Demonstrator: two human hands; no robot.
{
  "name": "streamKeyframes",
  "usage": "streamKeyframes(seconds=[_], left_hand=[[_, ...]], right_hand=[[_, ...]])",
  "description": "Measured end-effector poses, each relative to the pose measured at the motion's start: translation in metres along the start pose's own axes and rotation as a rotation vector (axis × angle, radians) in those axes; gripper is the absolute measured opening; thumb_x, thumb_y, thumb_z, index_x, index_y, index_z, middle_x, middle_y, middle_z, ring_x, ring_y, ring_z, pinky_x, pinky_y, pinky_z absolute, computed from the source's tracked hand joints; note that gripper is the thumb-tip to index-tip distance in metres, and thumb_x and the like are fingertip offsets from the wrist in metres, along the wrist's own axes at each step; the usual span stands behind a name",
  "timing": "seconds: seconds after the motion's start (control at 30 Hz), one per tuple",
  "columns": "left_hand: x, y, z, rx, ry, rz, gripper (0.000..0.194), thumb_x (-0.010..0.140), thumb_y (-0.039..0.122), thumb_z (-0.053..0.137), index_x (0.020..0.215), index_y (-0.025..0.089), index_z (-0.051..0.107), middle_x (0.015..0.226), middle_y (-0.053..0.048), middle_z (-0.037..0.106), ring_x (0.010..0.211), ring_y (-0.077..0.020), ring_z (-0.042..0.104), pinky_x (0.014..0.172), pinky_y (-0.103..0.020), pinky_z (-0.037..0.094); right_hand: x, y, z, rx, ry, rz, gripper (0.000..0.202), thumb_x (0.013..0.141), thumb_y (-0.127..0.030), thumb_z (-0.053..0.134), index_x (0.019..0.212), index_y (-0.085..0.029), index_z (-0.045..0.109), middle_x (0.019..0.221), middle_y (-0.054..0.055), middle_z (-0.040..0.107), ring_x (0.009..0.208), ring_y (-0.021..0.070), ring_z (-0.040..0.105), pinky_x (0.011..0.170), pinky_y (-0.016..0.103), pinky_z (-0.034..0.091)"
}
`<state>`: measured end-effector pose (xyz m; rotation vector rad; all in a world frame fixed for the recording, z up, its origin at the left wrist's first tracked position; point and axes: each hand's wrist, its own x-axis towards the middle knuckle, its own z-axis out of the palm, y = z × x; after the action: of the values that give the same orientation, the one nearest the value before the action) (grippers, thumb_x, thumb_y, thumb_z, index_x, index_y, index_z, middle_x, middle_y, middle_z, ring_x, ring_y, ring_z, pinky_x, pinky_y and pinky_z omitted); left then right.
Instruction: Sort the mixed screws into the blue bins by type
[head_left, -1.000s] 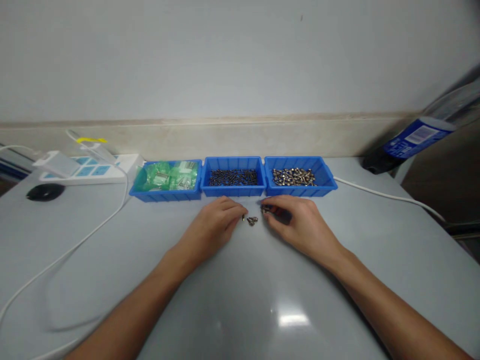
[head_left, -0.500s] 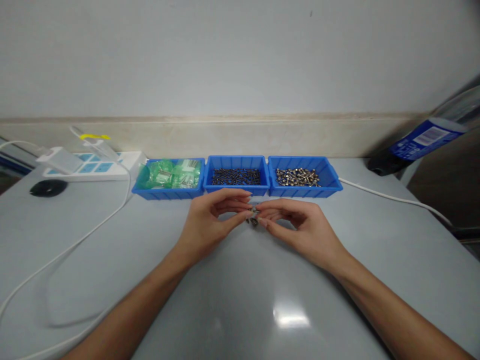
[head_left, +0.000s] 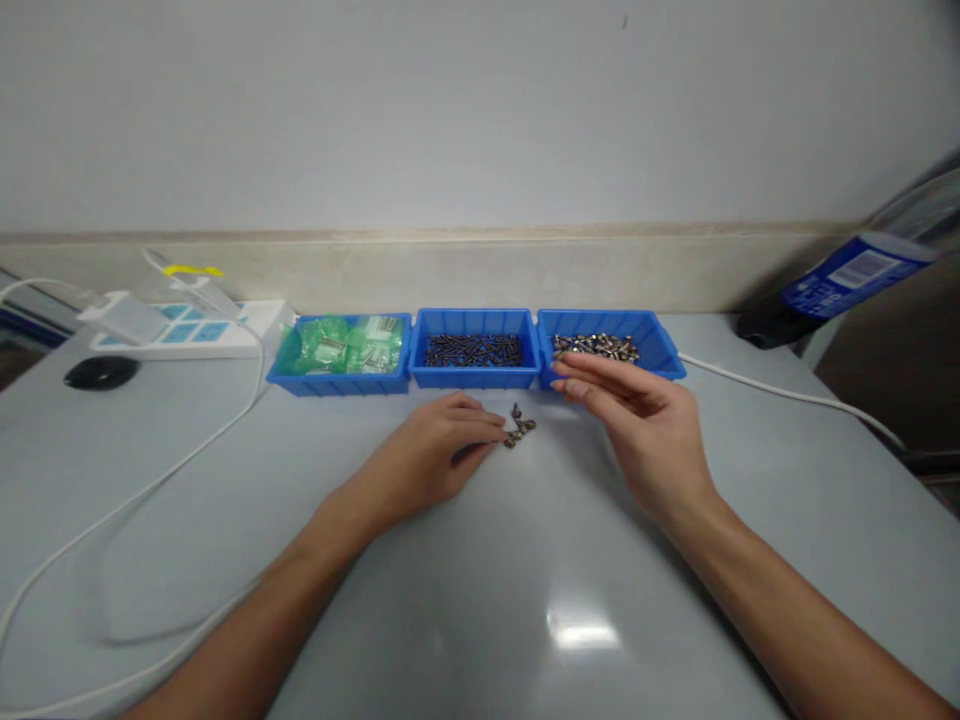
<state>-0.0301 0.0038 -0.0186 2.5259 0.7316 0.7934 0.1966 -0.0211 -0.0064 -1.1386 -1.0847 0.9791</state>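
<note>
Several small metal screws (head_left: 520,430) lie in a loose pile on the grey table, in front of the blue bins. My left hand (head_left: 439,445) rests at the pile's left side, its fingertips closed against the nearest pieces; what they hold is hard to make out. Raised over the front edge of the right bin (head_left: 666,362), my right hand (head_left: 637,415) has thumb and fingers pinched on something small and metallic that I cannot make out. Silvery screws (head_left: 600,347) fill that bin's floor behind the fingers.
The middle bin (head_left: 474,378) holds dark screws, the left bin (head_left: 337,384) green-wrapped packets. A power strip (head_left: 262,325), a black mouse-like object (head_left: 102,372) and white cables (head_left: 150,488) are at left. A bottle (head_left: 855,280) leans at right.
My right hand has moved right and up from the pile to the right bin. My left hand has stayed low by the screws, which are now more exposed.
</note>
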Motion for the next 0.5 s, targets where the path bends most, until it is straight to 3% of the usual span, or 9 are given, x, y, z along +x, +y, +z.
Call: streamKeyframes(seconds=[0.07,0.17,0.27,0.37,0.5], left_hand=[[-0.002,-0.003,0.002,0.036,-0.026,0.003,0.022,0.091,0.006,0.061,0.101,0.018,0.076,0.101,-0.007,0.078,0.098,-0.0213,0.068,0.086,-0.034,0.058],[-0.002,-0.003,0.002,0.072,-0.008,-0.011,0.019,0.092,0.008,0.061,0.101,0.017,0.076,0.097,-0.008,0.078,0.094,-0.0215,0.069,0.084,-0.034,0.058],[0.001,0.002,0.001,0.021,0.075,-0.084,0.018,0.09,0.01,0.065,0.104,0.016,0.074,0.098,-0.008,0.078,0.089,-0.02,0.072,0.082,-0.031,0.058],[0.004,0.008,-0.001,-0.121,0.17,-0.194,0.012,0.086,0.011,0.07,0.095,0.017,0.075,0.092,-0.005,0.078,0.082,-0.0172,0.073,0.077,-0.027,0.058],[0.007,0.013,-0.003,-0.351,0.256,-0.284,0.009,0.084,0.012,0.072,0.088,0.017,0.078,0.092,-0.007,0.078,0.084,-0.018,0.073,0.078,-0.028,0.06]], right_hand=[[0.003,0.002,-0.002,0.025,0.121,-0.031,0.027,0.075,-0.019,0.081,0.101,-0.026,0.08,0.109,0.004,0.079,0.092,0.0206,0.076,0.089,0.037,0.06],[0.006,0.003,-0.004,0.043,0.167,-0.032,0.026,0.075,-0.017,0.079,0.099,-0.025,0.08,0.109,0.004,0.078,0.088,0.0196,0.075,0.08,0.034,0.061],[0.005,0.001,-0.002,0.025,0.114,-0.022,0.02,0.077,-0.02,0.078,0.097,-0.024,0.08,0.101,0.005,0.079,0.079,0.0176,0.074,0.073,0.032,0.06],[0.001,-0.003,0.001,-0.044,0.015,-0.021,0.015,0.079,-0.023,0.077,0.094,-0.022,0.079,0.089,0.005,0.08,0.07,0.0164,0.072,0.068,0.031,0.06],[-0.005,-0.008,0.004,-0.096,-0.091,-0.016,0.015,0.081,-0.024,0.075,0.095,-0.021,0.079,0.088,0.005,0.08,0.071,0.0163,0.072,0.07,0.032,0.061]])
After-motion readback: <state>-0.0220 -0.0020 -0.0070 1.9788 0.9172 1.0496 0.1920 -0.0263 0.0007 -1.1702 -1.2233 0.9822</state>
